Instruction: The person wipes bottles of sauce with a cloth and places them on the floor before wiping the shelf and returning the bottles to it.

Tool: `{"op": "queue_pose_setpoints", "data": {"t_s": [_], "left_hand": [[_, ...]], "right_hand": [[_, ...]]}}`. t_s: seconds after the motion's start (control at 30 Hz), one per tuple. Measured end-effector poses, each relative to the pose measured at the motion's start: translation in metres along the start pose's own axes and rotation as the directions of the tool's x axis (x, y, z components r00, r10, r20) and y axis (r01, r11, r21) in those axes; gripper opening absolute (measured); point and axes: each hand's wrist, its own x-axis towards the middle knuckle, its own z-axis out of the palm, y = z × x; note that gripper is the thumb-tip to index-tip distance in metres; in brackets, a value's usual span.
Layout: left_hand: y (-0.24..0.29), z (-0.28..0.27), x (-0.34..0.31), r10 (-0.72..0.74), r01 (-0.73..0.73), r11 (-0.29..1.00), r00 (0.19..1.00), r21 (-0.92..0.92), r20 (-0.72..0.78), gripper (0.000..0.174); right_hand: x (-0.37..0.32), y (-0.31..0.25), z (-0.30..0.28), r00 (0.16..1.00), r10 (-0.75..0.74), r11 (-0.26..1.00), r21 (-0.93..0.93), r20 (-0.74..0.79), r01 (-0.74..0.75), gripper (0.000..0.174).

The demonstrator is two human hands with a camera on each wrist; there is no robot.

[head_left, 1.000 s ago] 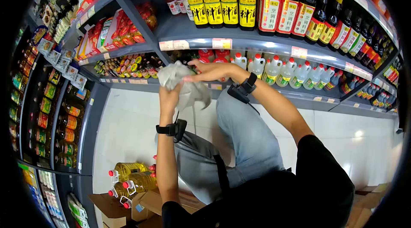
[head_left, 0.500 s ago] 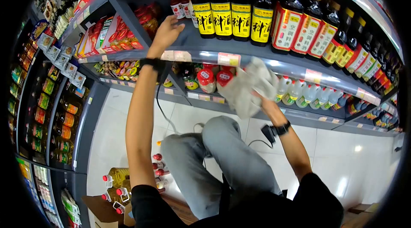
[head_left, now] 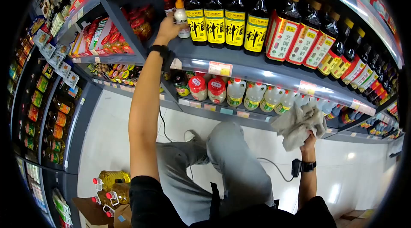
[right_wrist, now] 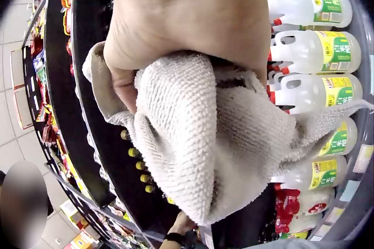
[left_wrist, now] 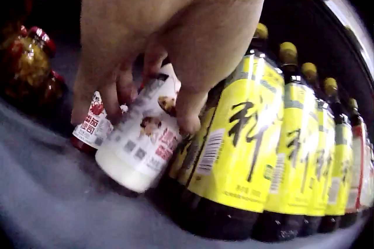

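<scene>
On the middle shelf my left hand [head_left: 169,30] grips a white squeeze bottle [head_left: 181,15] with an orange nozzle cap. In the left wrist view that bottle [left_wrist: 139,141] leans slightly, its base close over the shelf, with fingers and thumb on either side. Right beside it stands a row of dark bottles with yellow labels [head_left: 214,24]. A small red sauce bottle [left_wrist: 92,123] is partly hidden behind my fingers. My right hand [head_left: 308,142] holds a crumpled grey cloth [head_left: 297,125], low in front of the lower shelf; in the right wrist view the cloth [right_wrist: 181,126] hangs in folds from it.
Red-and-white labelled bottles [head_left: 280,35] continue the row rightward. White jugs [head_left: 253,96] and red-lidded jars [head_left: 198,86] line the lower shelf. Large oil bottles [head_left: 114,181] stand on the floor by an open cardboard box [head_left: 92,213]. A cable [head_left: 274,166] runs from the right wrist.
Both hands were together at the cloth, then parted. My left hand reached up to the shelf and took hold of the white squeeze bottle. The right hand carried the cloth right.
</scene>
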Motion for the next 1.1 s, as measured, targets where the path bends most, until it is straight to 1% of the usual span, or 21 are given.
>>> {"op": "queue_pose_setpoints", "data": {"t_s": [0.03,0.07,0.1,0.13,0.17,0.27,0.33,0.37,0.4,0.43,0.47,0.53,0.57,0.6,0.77,0.87,0.9,0.97,1.0,1.03,1.1], "left_hand": [[0.016,-0.016,-0.021,0.054,-0.049,0.997,0.995,0.064,-0.079,0.059],[0.035,-0.031,-0.037,0.091,-0.074,0.992,0.98,0.101,-0.177,0.056],[0.043,-0.036,-0.04,0.02,-0.001,0.991,0.99,0.133,-0.14,0.056],[0.075,-0.06,-0.065,-0.01,0.012,1.0,0.977,0.007,-0.212,0.057],[0.101,-0.079,-0.099,-0.089,0.05,0.987,0.96,-0.151,-0.267,0.058],[0.128,-0.099,-0.154,-0.038,-0.025,0.985,0.934,-0.17,-0.355,0.06],[0.129,-0.093,-0.187,-0.094,0.018,0.976,0.933,-0.216,-0.346,0.06],[0.129,-0.092,-0.198,-0.131,0.043,0.964,0.936,-0.262,-0.326,0.061],[0.138,-0.094,-0.199,-0.217,0.112,0.929,0.937,-0.352,-0.273,0.061],[0.123,-0.086,-0.213,-0.087,0.029,0.98,0.951,-0.196,-0.296,0.06],[0.119,-0.087,-0.221,-0.113,0.059,0.979,0.954,-0.194,-0.279,0.061],[0.128,-0.094,-0.228,-0.191,0.146,0.968,0.957,-0.204,-0.219,0.06],[0.126,-0.097,-0.227,-0.225,0.183,0.959,0.956,-0.215,-0.187,0.06],[0.126,-0.099,-0.226,-0.232,0.196,0.958,0.958,-0.208,-0.165,0.059],[0.09,-0.115,-0.266,-0.282,0.262,0.956,0.946,-0.131,-0.161,0.059],[0.08,-0.113,-0.271,-0.173,0.165,0.984,0.975,-0.067,-0.14,0.062],[0.074,-0.108,-0.274,-0.184,0.173,0.981,0.975,-0.092,-0.128,0.062],[0.08,-0.117,-0.269,-0.238,0.241,0.97,0.969,0.035,-0.064,0.063],[0.083,-0.118,-0.27,-0.214,0.217,0.97,0.976,0.112,-0.041,0.062],[0.082,-0.116,-0.266,-0.218,0.22,0.968,0.976,0.119,-0.032,0.062],[0.073,-0.106,-0.273,-0.167,0.162,0.974,0.986,0.158,0.016,0.06]], "right_hand": [[0.015,0.017,-0.031,0.998,0.042,0.999,0.028,-0.046,-0.041,0.057],[0.012,0.003,-0.01,1.0,-0.013,1.0,0.004,-0.028,0.014,0.056],[0.008,-0.014,0.028,0.998,-0.067,0.997,-0.032,-0.012,0.067,0.055],[0.004,-0.007,0.058,0.997,-0.076,0.997,0.013,0.005,0.075,0.055],[-0.004,-0.018,0.097,0.975,-0.194,0.981,0.014,0.109,0.193,0.056],[-0.005,-0.038,0.185,0.772,-0.485,0.863,0.081,0.41,0.499,0.058],[0.041,-0.014,0.2,0.901,-0.296,0.931,-0.113,0.317,0.346,0.058],[0.057,-0.002,0.215,0.811,-0.377,0.798,-0.288,0.447,0.53,0.056],[0.039,-0.01,0.264,0.807,-0.396,0.825,-0.215,0.439,0.522,0.055],[0.017,-0.017,0.318,0.798,-0.399,0.842,-0.165,0.452,0.514,0.054],[0.032,0.005,0.329,0.815,-0.319,0.901,-0.111,0.484,0.419,0.052],[0.03,0.02,0.363,0.827,-0.088,0.957,-0.183,0.555,0.225,0.05],[0.015,0.024,0.388,0.808,-0.156,0.941,-0.162,0.569,0.297,0.048],[0.021,0.031,0.39,0.801,-0.127,0.962,-0.123,0.585,0.243,0.047],[0.053,0.104,0.426,0.682,0.058,0.993,-0.112,0.729,0.035,0.043],[0.047,0.129,0.442,0.569,0.302,0.941,-0.336,0.765,-0.047,0.039],[0.033,0.132,0.446,0.46,0.286,0.937,-0.347,0.84,0.05,0.04],[0.021,0.122,0.452,0.408,0.341,0.893,-0.427,0.847,0.139,0.04],[0.021,0.157,0.449,0.539,0.12,0.862,-0.356,0.833,0.359,0.039],[0.023,0.165,0.452,0.545,0.122,0.867,-0.357,0.829,0.349,0.039],[0.022,0.182,0.448,0.685,0.05,0.923,-0.297,0.727,0.247,0.046]]}}
